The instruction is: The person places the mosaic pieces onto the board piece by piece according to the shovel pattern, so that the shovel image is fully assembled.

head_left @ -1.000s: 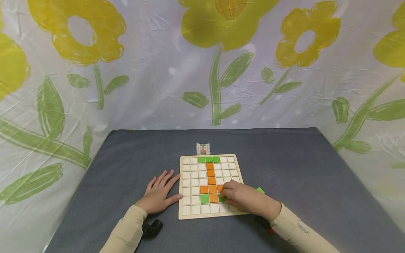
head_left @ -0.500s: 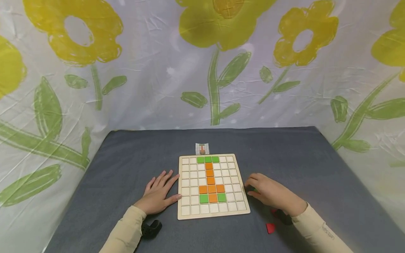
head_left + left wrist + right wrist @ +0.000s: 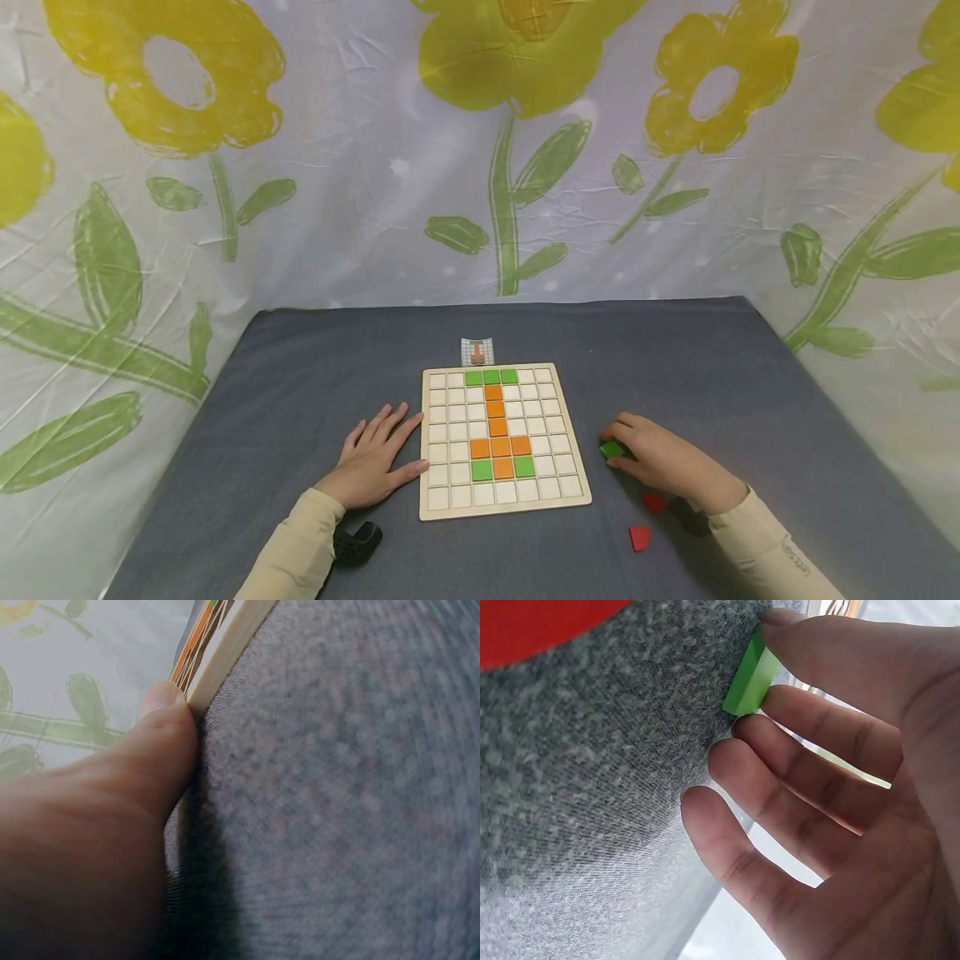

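My left hand [image 3: 370, 467] rests flat on the cloth with spread fingers. Its fingertips and thumb touch the left edge of a wooden grid board [image 3: 560, 492], and the thumb [image 3: 161, 742] meets that edge in the left wrist view. Orange tiles [image 3: 500, 447] and green tiles [image 3: 482, 470] fill some of the board's squares in an upright figure. To the board's right, my right hand [image 3: 663, 454] pinches a green tile [image 3: 612, 450] between thumb and fingers, close to the cloth. That green tile [image 3: 751, 679] shows between thumb and index finger in the right wrist view.
Two red pieces [image 3: 639, 538] lie by the right forearm, one partly in its shadow. A small pattern card [image 3: 477, 352] sits behind the board. Dark cloth [image 3: 675, 350] covers the table, and a flower-printed curtain [image 3: 360, 208] hangs behind it.
My right hand has lifted off the board and moved right to the green tile beside it. A green tile now shows uncovered in the board's lower row. The left hand stays put.
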A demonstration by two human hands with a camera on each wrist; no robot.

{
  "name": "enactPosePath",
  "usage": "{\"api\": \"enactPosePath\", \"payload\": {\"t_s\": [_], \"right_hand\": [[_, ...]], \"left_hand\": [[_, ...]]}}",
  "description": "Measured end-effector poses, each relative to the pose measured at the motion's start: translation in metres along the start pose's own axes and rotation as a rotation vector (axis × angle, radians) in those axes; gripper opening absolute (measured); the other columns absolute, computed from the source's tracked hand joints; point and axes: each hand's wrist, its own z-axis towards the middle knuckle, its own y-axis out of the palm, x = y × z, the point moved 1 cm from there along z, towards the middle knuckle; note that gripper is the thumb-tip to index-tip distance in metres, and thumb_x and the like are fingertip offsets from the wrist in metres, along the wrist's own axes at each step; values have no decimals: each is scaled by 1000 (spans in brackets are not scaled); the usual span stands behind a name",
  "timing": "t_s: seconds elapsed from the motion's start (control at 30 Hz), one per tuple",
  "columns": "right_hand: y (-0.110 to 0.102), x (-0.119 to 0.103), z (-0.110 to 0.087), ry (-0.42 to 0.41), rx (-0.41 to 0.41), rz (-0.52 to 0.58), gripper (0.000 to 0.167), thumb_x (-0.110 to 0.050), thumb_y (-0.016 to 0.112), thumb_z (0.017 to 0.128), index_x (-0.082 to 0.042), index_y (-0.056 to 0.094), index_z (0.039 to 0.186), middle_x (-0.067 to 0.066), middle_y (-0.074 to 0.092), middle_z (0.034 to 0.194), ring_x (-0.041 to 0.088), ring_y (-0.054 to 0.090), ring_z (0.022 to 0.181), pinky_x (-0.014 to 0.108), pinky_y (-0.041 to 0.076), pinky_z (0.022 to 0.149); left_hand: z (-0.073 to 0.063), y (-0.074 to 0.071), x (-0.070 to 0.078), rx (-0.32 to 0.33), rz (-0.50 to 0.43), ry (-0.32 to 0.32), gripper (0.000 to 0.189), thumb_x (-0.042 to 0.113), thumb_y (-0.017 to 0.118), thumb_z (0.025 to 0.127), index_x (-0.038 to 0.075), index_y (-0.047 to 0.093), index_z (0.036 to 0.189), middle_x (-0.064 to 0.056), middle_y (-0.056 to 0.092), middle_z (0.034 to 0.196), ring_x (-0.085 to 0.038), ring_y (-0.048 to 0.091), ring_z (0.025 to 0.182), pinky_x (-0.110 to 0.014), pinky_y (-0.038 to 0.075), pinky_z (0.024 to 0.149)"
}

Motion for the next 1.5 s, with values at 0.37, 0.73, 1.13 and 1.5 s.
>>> {"api": "enactPosePath", "payload": {"t_s": [0.37,0.73,1.13,1.5], "right_hand": [[0,0,3,-15,1,-10,29,-5,74,82,-3,62,108,2,57,94,11,55,81,26,52,68],[-6,-12,12,-69,47,-12,27,-1,73,81,-3,60,105,2,56,93,11,56,79,24,51,66],[-1,-47,35,-253,109,25,32,-5,77,80,-6,59,106,2,56,99,7,50,81,17,48,67],[10,-80,54,-313,45,19,31,-8,74,83,-8,58,110,0,58,102,9,53,89,21,50,78]], "left_hand": [[0,4,-3,57,-15,28,74,57,53,92,20,31,152,-13,22,158,-37,14,145,-62,6,111],[-1,0,0,32,-17,28,73,55,53,93,18,30,152,-13,20,158,-38,13,146,-63,6,112],[0,8,-8,69,-6,46,75,61,49,92,22,28,153,-11,21,158,-35,13,146,-62,6,112],[1,8,-9,43,-10,23,76,61,49,92,23,27,153,-8,18,160,-33,11,147,-60,5,113]]}}
